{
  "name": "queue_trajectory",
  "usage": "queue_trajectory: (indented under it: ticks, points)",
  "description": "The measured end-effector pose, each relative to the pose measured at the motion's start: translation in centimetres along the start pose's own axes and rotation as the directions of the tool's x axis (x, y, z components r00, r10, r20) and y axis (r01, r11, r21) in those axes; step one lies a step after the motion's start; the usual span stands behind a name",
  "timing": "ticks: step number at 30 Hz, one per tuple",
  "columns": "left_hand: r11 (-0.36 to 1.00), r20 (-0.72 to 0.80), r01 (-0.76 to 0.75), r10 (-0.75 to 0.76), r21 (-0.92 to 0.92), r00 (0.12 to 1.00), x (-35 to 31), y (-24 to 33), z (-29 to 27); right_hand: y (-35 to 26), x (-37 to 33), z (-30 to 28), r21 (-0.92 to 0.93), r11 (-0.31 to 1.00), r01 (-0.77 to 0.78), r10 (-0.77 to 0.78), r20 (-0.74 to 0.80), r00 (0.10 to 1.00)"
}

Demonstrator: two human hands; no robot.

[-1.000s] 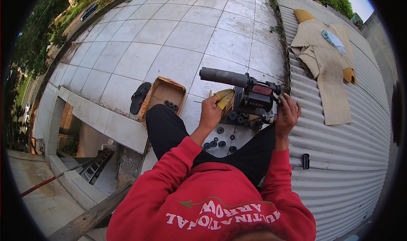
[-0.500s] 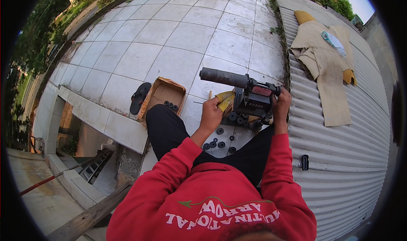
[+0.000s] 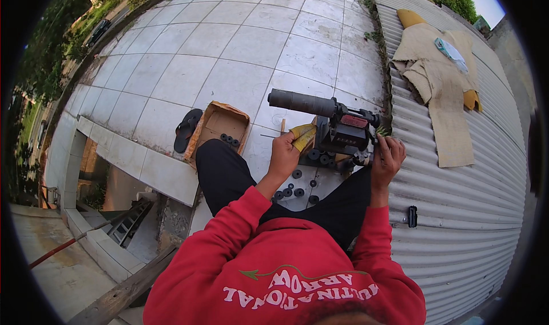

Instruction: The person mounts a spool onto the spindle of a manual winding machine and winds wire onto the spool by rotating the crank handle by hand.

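Observation:
A dark machine [image 3: 346, 132] with a red label stands on the tiles between my knees. Its long ribbed black cylinder [image 3: 300, 102] points left. My left hand [image 3: 282, 156] is closed round a folded yellow piece [image 3: 305, 136], perhaps sandpaper or cloth, whose edge reaches the machine's left side. At the machine's right end is my right hand [image 3: 389, 158], fingers bent and apart, with nothing visible in them; whether the fingertips touch the machine is unclear. Several black rings [image 3: 287, 192] lie on the tiles below the machine, and more rings [image 3: 325, 158] sit at its base.
On the left, an open cardboard box [image 3: 227, 119] holds a few black rings, with a black flip-flop [image 3: 187, 130] beside it. Corrugated roofing [image 3: 457, 210] runs along the right, bearing tan matting [image 3: 443, 90] and a small black part [image 3: 412, 216]. A tile-edged opening [image 3: 123, 179] drops away at left.
My right hand has shifted slightly right and down, off the knob at the machine's end, and its fingers have loosened. The left hand keeps the yellow piece in nearly the same place.

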State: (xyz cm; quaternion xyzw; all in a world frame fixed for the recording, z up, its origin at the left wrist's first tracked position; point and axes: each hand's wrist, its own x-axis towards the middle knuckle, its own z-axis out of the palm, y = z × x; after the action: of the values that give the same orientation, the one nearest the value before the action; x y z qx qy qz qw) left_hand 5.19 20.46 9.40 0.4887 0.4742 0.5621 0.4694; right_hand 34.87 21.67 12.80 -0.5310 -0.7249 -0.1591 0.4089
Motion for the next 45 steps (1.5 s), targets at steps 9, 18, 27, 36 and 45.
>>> queue_trajectory:
  ticks: [9, 18, 27, 36, 45]
  points:
    - [0.999, 0.015, -0.012, 0.012, 0.042, 1.000, -0.2, -0.7, 0.1, 3.3, 6.3, 4.5, -0.017, 0.999, -0.036, 0.037, 0.097, 0.995]
    - [1.000, 0.006, -0.011, 0.011, 0.027, 1.000, -0.6, -0.7, 0.4, 5.6, -1.8, 7.7, 0.026, 0.993, -0.112, 0.106, 0.172, 0.979]
    - [1.000, 0.025, -0.026, 0.026, -0.007, 0.999, -0.9, -0.8, 0.5, 0.6, -3.4, 2.0, 0.064, 0.997, -0.043, 0.045, -0.031, 0.999]
    - [0.999, 0.013, -0.034, 0.034, 0.023, 0.999, -1.4, -1.1, 0.6, 1.6, 5.1, 3.1, 0.030, 1.000, 0.004, -0.002, -0.088, 0.996]
    - [1.000, -0.026, -0.020, 0.020, -0.001, 0.999, -1.6, -1.0, 0.8, 4.2, 2.3, 7.8, 0.027, 0.995, -0.093, 0.089, 0.115, 0.989]
